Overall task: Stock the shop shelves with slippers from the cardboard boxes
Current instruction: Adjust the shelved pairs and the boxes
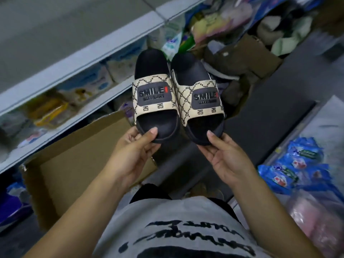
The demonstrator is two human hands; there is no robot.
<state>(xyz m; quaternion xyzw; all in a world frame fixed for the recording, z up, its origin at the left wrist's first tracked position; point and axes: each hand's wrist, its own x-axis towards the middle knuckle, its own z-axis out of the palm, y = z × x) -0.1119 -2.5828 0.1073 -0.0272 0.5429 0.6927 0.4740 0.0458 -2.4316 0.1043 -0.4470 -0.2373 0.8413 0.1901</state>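
Head view: the left grip (134, 151) pinches the left slipper (154, 97) by its toe and the right grip (225, 155) pinches the right slipper (199, 101), both aloft beyond the right edge of the cardboard box (74, 159). Keeping the pair level and together should ease setting them on the shelf (83, 58).

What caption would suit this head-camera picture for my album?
Left hand pinches the left slipper, right hand the right slipper, near a cardboard box.

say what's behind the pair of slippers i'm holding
Behind the slippers, a cardboard box holds blurred grey and brown items. The pair covers the box's left part, hiding what lies there.
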